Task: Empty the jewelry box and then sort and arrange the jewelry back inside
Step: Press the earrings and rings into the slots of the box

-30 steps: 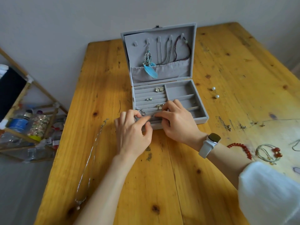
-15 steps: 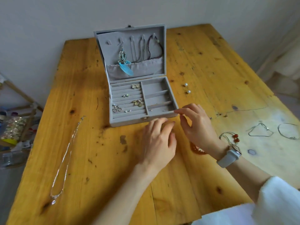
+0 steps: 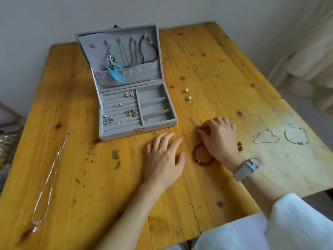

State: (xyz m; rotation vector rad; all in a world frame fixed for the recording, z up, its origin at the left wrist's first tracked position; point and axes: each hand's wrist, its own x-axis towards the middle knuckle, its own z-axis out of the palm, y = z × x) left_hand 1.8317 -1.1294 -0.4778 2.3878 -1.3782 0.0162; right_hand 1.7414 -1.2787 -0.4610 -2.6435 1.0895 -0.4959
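The grey jewelry box (image 3: 138,131) stands open at the table's middle. Its lid holds a blue feather earring (image 3: 116,73) and a dark bead necklace (image 3: 149,51). Several small earrings (image 3: 131,112) sit in its ring rolls. My left hand (image 3: 164,157) rests on the table in front of the box with relaxed fingers and holds nothing. My right hand (image 3: 219,136) lies right of the box with curled fingers. Its thumb and forefinger pinch the end of a thin chain (image 3: 252,115) that trails off to the right. A red bead bracelet (image 3: 198,157) lies partly under that hand.
Two pearl earrings (image 3: 187,94) lie right of the box. A long silver necklace (image 3: 48,177) stretches along the table's left side. Two thin wire bracelets (image 3: 265,138) (image 3: 296,136) lie at the right, and red beads (image 3: 240,146) show beside my wrist.
Both hands left the front of the box and moved right. My right hand came down on the table by the red bracelet and closed on the chain end. The view swung right.
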